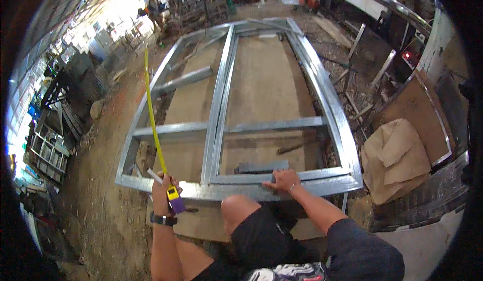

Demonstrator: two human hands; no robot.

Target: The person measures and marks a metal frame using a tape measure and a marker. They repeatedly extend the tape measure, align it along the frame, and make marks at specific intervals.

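Note:
My left hand (160,195) is closed round a yellow and purple tape measure (175,200), with a thin white stick (155,176) also between its fingers. The tape's yellow blade (152,105) stretches out long, rising past the left side of a welded metal frame (218,105). At the frame's near rail, my right hand (286,181) is wrapped over the inner edge, thumb toward the left. Just beyond it a flat grey metal piece (261,167) lies inside the near right opening. My bent knee (240,209) is close to the near rail.
Brown sheets (256,85) lie beneath the frame. A loose square tube (188,78) juts across its left opening. To the right are crumpled brown paper (395,155) and a leaning brown panel (417,115). Metal racks (50,155) stand left of the dirt floor (100,195).

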